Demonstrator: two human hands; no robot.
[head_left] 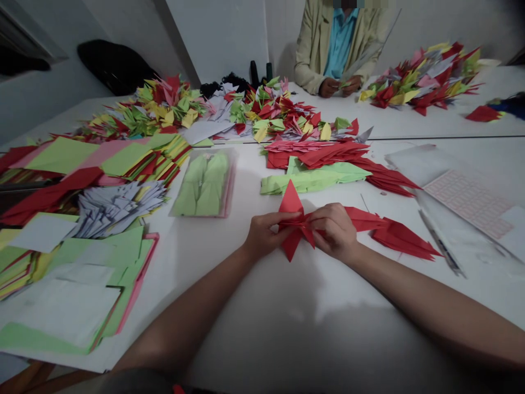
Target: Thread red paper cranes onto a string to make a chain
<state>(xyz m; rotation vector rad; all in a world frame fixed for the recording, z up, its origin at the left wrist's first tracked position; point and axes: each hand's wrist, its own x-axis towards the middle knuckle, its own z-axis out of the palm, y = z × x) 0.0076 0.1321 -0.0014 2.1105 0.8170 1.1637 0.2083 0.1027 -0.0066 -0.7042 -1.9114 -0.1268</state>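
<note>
Red origami piece (292, 201), held in both hands at the near middle of a long white table (246, 180), white wall (221, 33) behind. Black bag (115, 65) on a ledge at 11 o'clock. Co-worker in a beige jacket (311, 49) sits at 12 o'clock, co-worker's hands (340, 86) together on a pale paper piece. Paper sorted by type, apparently to keep colours and stages apart: stacked green and pink sheets (82, 158) at 9 o'clock, multicoloured folded pieces (422, 79) at 1 o'clock, far side. Nearer, red folded pieces (324, 156) and light green folded strips (311, 179) at 12 to 1 o'clock. Green paper in a clear plastic sleeve (204, 183) at 11 o'clock. Pink-printed grid sheet (467, 200) at 2 o'clock. Long red folded strip (404, 239) runs toward 3 o'clock from under the right hand; cannot tell if joined to the piece. Left hand (266, 235) closed in a pinch on the piece's left side; right hand (333, 232) curled closed on its right side. Close grip probably keeps the folds tight. Contact with table: cannot tell.
</note>
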